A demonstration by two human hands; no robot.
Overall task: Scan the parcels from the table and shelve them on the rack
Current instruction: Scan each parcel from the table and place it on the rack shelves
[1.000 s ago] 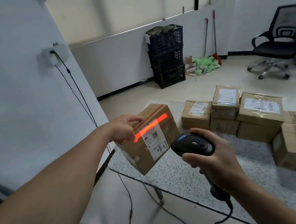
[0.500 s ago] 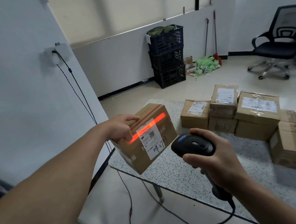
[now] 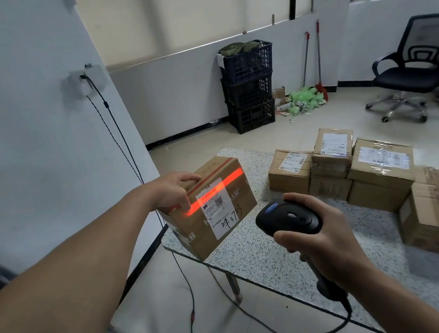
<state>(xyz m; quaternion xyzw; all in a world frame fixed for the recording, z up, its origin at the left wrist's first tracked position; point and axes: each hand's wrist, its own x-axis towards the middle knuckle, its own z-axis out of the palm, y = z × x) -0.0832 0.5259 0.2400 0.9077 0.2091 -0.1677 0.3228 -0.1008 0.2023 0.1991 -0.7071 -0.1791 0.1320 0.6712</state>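
Note:
My left hand (image 3: 173, 191) grips the top left edge of a brown cardboard parcel (image 3: 210, 205) and holds it tilted above the table's left corner. Its white label (image 3: 219, 209) faces me, and a red scan line runs across the label's upper part. My right hand (image 3: 322, 239) holds a black barcode scanner (image 3: 287, 219) by its handle, pointed at that parcel from the right. Several more taped parcels (image 3: 379, 167) are stacked on the speckled table (image 3: 269, 253) to the right.
A white wall (image 3: 21, 140) with a socket and hanging cables stands close on the left. Stacked dark crates (image 3: 249, 86), brooms and green litter sit by the far wall. An office chair (image 3: 413, 69) is at the back right. The scanner's cable trails to the floor.
The parcel has tipped slightly, and the red scan line now sits a little lower across the label. Both hands keep their grips and have barely moved.

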